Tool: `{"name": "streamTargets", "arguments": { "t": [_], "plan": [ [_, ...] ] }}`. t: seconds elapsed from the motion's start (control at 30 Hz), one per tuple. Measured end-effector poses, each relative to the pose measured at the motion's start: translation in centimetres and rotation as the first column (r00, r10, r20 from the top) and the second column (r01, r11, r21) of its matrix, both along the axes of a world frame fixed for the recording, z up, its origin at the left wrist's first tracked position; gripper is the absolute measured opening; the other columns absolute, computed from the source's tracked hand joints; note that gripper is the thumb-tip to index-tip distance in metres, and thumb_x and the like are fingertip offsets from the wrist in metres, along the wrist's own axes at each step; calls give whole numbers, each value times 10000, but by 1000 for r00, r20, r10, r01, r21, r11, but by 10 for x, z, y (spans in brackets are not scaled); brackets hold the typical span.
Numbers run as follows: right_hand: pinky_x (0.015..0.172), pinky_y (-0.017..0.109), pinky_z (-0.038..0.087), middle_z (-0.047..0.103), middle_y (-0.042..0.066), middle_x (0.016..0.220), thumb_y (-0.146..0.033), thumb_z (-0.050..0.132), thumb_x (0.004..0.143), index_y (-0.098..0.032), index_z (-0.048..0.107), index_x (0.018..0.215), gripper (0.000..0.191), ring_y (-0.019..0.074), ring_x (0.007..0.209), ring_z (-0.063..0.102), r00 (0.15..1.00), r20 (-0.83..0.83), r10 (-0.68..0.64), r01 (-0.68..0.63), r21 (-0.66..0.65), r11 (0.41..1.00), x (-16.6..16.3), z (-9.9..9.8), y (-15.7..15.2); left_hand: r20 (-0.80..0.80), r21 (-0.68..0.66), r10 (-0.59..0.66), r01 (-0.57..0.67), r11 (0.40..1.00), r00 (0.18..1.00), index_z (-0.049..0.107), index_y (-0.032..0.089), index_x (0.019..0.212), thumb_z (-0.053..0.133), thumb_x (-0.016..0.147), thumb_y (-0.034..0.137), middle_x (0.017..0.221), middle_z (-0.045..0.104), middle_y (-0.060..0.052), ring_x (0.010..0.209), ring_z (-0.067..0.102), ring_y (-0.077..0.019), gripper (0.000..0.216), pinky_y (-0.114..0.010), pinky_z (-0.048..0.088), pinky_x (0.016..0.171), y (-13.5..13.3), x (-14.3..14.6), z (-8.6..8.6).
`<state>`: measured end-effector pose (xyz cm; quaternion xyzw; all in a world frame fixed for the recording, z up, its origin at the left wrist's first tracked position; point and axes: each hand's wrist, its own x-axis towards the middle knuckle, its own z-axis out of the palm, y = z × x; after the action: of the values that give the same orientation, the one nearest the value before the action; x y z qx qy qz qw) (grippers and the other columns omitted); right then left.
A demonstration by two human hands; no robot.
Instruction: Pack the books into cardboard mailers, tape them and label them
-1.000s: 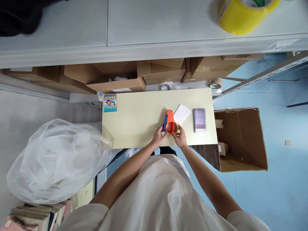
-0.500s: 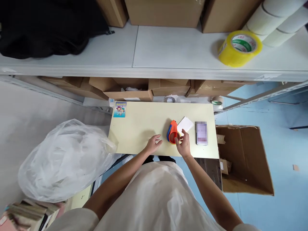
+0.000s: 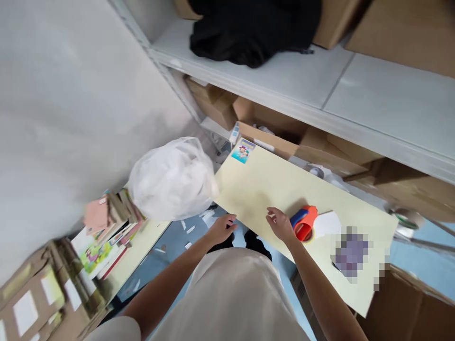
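Note:
My left hand hangs in the air off the table's near edge, fingers loosely curved and apart, holding nothing. Over the cream tabletop is my right hand, empty, with its fingers spread a little. Close to its right lies an orange and blue tape dispenser with a roll of tape. White paper sits beside the dispenser, partly behind it. Farther right is a purple item, blurred by pixels. A small colourful booklet lies at the table's far left corner.
A stuffed white plastic bag stands left of the table. Stacked books and flattened cardboard lie at lower left. Behind the table, a grey shelf holds black cloth and boxes. An open carton is at lower right.
My view has swung left, bringing the books and cardboard into sight. My right hand has moved left, away from the tape dispenser. The objects on the table keep their places.

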<state>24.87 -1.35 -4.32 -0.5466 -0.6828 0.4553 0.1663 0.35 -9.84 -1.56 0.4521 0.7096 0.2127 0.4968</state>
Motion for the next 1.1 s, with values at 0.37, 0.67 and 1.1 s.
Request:
{"name": "streamTargets", "arguments": {
  "t": [0.37, 0.67, 1.1],
  "plan": [
    [789, 356, 499, 617, 73, 1120, -247, 495, 803, -210, 516, 1215, 415, 137, 680, 600, 919, 132, 371, -390, 175, 904, -208, 39, 1, -347, 334, 213, -92, 938, 913, 595, 212, 1097, 488, 847, 292, 1094, 644, -81, 1040, 602, -224, 283, -373, 479, 919, -78, -142, 37],
    [828, 314, 455, 626, 91, 1090, -139, 483, 848, -190, 620, 1049, 248, 208, 1005, 588, 714, 504, 487, -639, 183, 748, -354, 51, -11, -330, 207, 76, -6, 978, 941, 427, 132, 1327, 580, 798, 284, 1219, 616, -108, 1146, 557, -238, 571, -353, 418, 990, -31, -217, 17],
    [809, 345, 493, 677, 58, 957, -116, 444, 857, -212, 605, 938, 203, 190, 902, 628, 867, 144, 478, -452, 630, 631, -335, 148, -13, -511, 298, 120, 45, 953, 851, 672, 212, 986, 459, 867, 293, 1089, 679, -95, 1141, 538, -273, 257, -571, 230, 1044, -18, -225, 30]
  ]
}}
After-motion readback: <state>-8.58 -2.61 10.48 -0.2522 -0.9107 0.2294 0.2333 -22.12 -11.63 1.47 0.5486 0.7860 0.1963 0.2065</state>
